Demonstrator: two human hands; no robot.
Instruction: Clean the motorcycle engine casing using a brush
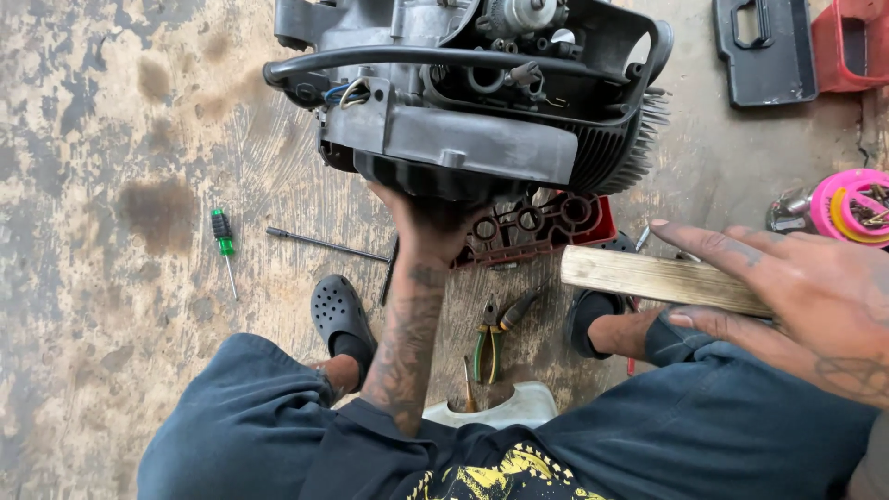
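Looking down from my head, my left hand (pixel 428 227) reaches forward between my knees and its grip is clamped on the underside of the grey engine block (pixel 463 102), holding it above the stained concrete floor (pixel 111 139); the fingertips are hidden under the casing. My right hand (pixel 796 296) comes in from the right, fingers closed around one end of a flat wooden block (pixel 657 278), which points left and sits well apart from the engine. Beneath the engine lies a red plastic tool tray (pixel 546 227) with round sockets, partly covered by the engine and my wrist. On the floor to the left are a green-handled screwdriver (pixel 222 243) and a thin dark metal rod (pixel 324 243), near each other but not touching. Between my black clogs (pixel 341 310) lie pliers (pixel 495 333) with green and yellow handles. Toward the far right edge of the floor sit a black case lid (pixel 764 51), a red box (pixel 852 42) and a pink round container (pixel 852 206) with yellow inside.
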